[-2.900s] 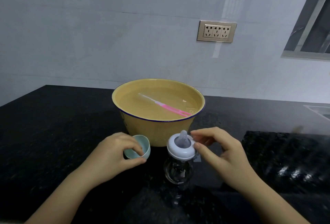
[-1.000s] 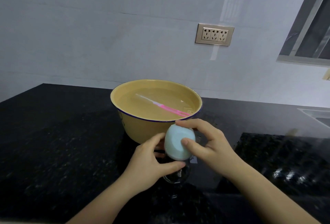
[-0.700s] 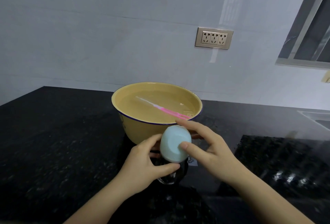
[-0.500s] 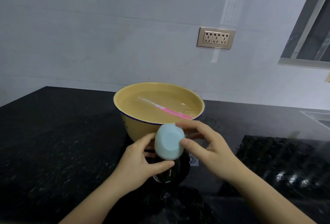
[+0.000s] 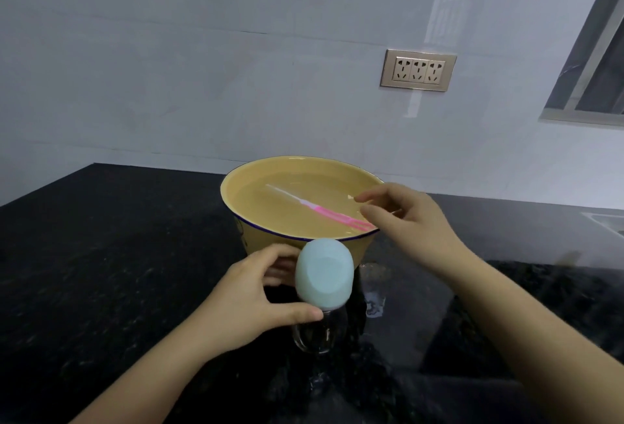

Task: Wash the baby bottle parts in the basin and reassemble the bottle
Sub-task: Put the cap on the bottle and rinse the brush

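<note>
Left hand (image 5: 256,298): I see its fingers curled round the bottle's neck just under the cap, thumb across the front. It keeps the grip it had half a second ago.
Bottle (image 5: 319,332): clear body, base on the black counter (image 5: 101,254) just in front of the basin, top tipped a little towards me.
Cap (image 5: 324,278): pale blue dome, seated over the bottle's top. Only the left hand is near it now.
Basin (image 5: 256,241): yellow, full of water, behind the bottle.
Brush (image 5: 320,210): pink-handled, lying in the water, in the same place as before.
Right hand (image 5: 412,221): this is the change. Half a second ago its thumb and fingers were on the cap. Now it is off, raised over the basin's right rim, fingers loosely spread and holding nothing.
Reading: I judge the cap is on and the reassembly all but finished. The right hand sits near the brush handle, but I cannot tell what it is going for.
</note>
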### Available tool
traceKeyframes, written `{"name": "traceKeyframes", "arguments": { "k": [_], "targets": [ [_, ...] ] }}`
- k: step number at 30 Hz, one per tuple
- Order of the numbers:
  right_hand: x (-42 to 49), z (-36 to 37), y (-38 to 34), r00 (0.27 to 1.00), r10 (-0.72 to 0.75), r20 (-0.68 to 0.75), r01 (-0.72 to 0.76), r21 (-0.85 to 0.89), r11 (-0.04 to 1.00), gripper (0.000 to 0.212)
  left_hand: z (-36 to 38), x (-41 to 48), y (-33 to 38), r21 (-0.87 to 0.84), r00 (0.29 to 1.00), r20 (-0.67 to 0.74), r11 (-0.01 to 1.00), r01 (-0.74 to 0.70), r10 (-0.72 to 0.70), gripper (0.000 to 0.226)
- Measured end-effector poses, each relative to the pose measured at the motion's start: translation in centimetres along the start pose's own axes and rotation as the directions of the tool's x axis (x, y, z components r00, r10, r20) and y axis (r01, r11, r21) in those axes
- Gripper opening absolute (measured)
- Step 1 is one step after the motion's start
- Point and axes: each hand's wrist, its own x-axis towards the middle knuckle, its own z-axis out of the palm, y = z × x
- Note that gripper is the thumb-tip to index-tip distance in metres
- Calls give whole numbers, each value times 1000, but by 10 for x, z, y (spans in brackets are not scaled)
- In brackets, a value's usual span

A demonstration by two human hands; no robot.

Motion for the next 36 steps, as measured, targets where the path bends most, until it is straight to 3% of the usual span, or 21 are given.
{"name": "traceKeyframes", "arguments": {
  "k": [6, 11, 14, 18, 20, 23, 28, 33, 36],
  "targets": [
    [48, 2, 10, 974, 144, 175, -62, -402, 913, 12, -33, 12, 18, 34, 996, -90, 999, -9, 12, 43],
    [68, 9, -1, 859, 297, 416, 58, -657, 751, 38, -45, 32, 35, 29, 983, -167, 997, -68, 72, 13],
    [72, 14, -7, 836, 300, 459, 153, -720, 677, 39, -44, 53, 39, 78, 978, -190, 994, -72, 86, 15],
    [73, 13, -11, 885, 208, 415, 193, -737, 648, 35, -41, 75, 41, 295, 986, -122, 953, -73, 113, 7],
    [75, 7, -16, 928, 109, 357, 180, -685, 706, 25, -40, 84, 43, 456, 994, -22, 886, -82, 103, 14],
    [77, -3, -31, 967, 9, 255, 116, -470, 875, 10, -34, 102, 44, 618, 994, 59, 779, -106, 89, 31],
    [80, -8, -42, 988, -59, 143, 89, -214, 973, 11, -34, 121, 40, 522, 998, -18, 852, -44, 62, 25],
    [84, -4, -41, 997, -13, 72, 8, 61, 998, 12, -30, 129, 29, 412, 998, 13, 908, -68, 69, 8],
    [86, 6, -32, 997, 43, 57, -49, 121, 991, 13, -30, 133, 32, 349, 995, -60, 935, -60, 86, 7]
  ]
}}
